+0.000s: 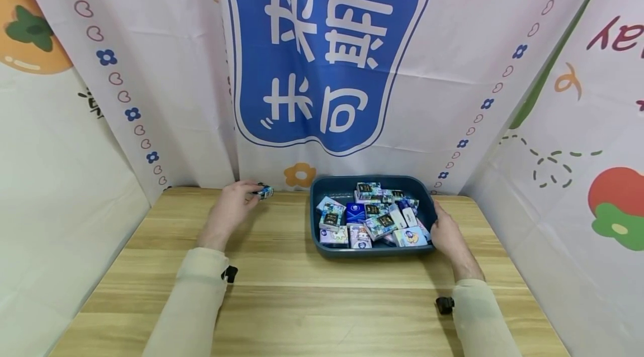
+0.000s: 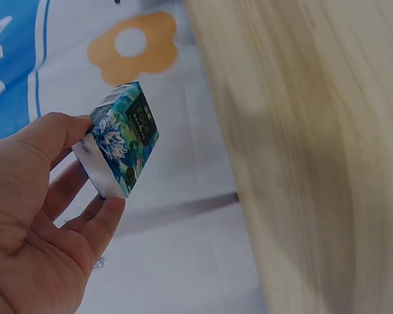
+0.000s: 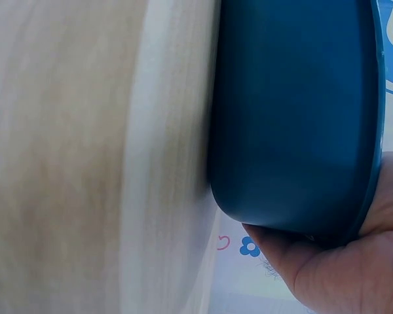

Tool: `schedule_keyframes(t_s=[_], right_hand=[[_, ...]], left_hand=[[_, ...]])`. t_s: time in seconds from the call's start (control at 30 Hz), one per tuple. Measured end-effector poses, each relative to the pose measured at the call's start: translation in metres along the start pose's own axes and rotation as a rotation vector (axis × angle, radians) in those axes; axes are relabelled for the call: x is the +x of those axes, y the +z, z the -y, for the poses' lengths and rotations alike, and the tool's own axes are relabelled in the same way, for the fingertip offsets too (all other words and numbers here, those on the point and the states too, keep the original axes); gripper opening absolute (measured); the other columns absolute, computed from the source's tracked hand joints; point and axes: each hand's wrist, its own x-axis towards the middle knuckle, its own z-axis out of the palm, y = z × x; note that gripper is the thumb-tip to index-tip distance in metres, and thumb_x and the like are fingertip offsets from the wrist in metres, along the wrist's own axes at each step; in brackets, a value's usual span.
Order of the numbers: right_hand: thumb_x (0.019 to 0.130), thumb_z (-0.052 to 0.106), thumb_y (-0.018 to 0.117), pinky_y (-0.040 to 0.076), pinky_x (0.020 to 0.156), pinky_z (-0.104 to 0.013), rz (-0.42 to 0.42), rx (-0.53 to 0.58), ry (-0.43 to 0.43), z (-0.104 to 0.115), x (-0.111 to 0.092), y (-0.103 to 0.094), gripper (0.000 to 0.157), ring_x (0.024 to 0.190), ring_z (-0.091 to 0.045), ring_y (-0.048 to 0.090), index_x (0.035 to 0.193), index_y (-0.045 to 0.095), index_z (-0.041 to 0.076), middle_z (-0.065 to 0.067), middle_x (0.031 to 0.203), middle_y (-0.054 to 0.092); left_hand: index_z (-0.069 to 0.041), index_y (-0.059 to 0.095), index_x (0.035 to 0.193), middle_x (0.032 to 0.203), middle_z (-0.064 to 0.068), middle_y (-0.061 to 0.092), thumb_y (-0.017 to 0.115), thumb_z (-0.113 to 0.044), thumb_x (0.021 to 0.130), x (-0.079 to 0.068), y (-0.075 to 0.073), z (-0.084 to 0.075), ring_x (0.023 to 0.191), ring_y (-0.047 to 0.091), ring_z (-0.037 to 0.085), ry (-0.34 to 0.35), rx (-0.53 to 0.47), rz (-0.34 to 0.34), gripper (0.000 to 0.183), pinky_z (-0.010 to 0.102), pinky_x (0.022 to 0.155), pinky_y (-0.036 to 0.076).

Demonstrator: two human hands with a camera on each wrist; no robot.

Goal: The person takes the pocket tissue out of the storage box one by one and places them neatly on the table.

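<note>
Over the table's back left edge, my left hand [image 1: 232,206] pinches a small pocket tissue pack [image 1: 264,191] between thumb and fingers. Seen from the left wrist, the pack [image 2: 128,137] is tilted and has a blue-green floral print, a black label and a white side. My right hand [image 1: 448,232] grips the right end of a dark blue plastic bin [image 1: 372,253]. In the right wrist view the thumb lies against the outside of the bin [image 3: 295,124], and the other fingers are largely hidden. Several tissue packs [image 1: 380,226] lie jumbled inside the bin, some floral, some white or blue.
The bin stands at the back of a wood-grain table [image 1: 322,312]. Behind it hangs a white printed cloth [image 1: 453,27] with a blue panel, and more printed cloth [image 1: 568,223] closes off both sides. Small black cameras [image 1: 445,305] sit at the wrists.
</note>
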Motion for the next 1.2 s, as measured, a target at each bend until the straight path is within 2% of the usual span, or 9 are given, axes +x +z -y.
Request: schedule_keyframes(t_s=[0.3,0.67,1.0,1.13,1.2], right_hand=[[0.117,-0.004,0.026,0.019,0.147,-0.073,-0.009,-0.004,-0.016,0.000,-0.001,0.001,0.070,0.178,-0.061,0.021,0.185,0.006,-0.006,-0.040,0.190,0.014],[0.118,-0.004,0.026,0.020,0.146,-0.074,-0.005,-0.001,-0.006,-0.001,0.000,0.002,0.071,0.178,-0.061,0.021,0.185,0.005,-0.005,-0.039,0.191,0.013],[0.117,-0.003,0.025,0.019,0.147,-0.074,-0.010,-0.003,-0.002,-0.001,0.001,0.001,0.071,0.179,-0.061,0.019,0.185,0.006,-0.004,-0.036,0.192,0.011],[0.117,-0.004,0.025,0.019,0.147,-0.073,-0.017,-0.010,-0.008,0.000,0.001,0.002,0.070,0.179,-0.060,0.020,0.185,0.008,-0.005,-0.037,0.192,0.013],[0.117,-0.004,0.026,0.020,0.147,-0.073,-0.018,-0.013,-0.010,0.000,0.001,0.002,0.070,0.178,-0.061,0.020,0.185,0.008,-0.005,-0.037,0.191,0.014]], left_hand=[[0.001,0.079,0.146,0.162,0.033,0.068,0.072,-0.011,0.116,-0.008,-0.012,0.032,0.150,0.064,0.060,-0.059,0.032,0.020,0.033,0.074,0.126,0.055],[0.004,0.076,0.147,0.163,0.037,0.064,0.069,-0.012,0.117,-0.016,-0.024,0.071,0.150,0.061,0.063,-0.118,0.055,0.036,0.035,0.078,0.129,0.049],[0.003,0.073,0.151,0.164,0.039,0.062,0.067,-0.014,0.117,-0.020,-0.032,0.094,0.149,0.060,0.065,-0.205,0.091,0.035,0.039,0.079,0.124,0.052],[0.003,0.072,0.152,0.163,0.040,0.061,0.067,-0.013,0.117,-0.021,-0.035,0.100,0.147,0.062,0.065,-0.236,0.104,0.032,0.039,0.078,0.119,0.056],[0.002,0.072,0.153,0.162,0.041,0.061,0.067,-0.014,0.117,-0.021,-0.036,0.102,0.145,0.063,0.066,-0.263,0.103,0.029,0.040,0.079,0.112,0.060]])
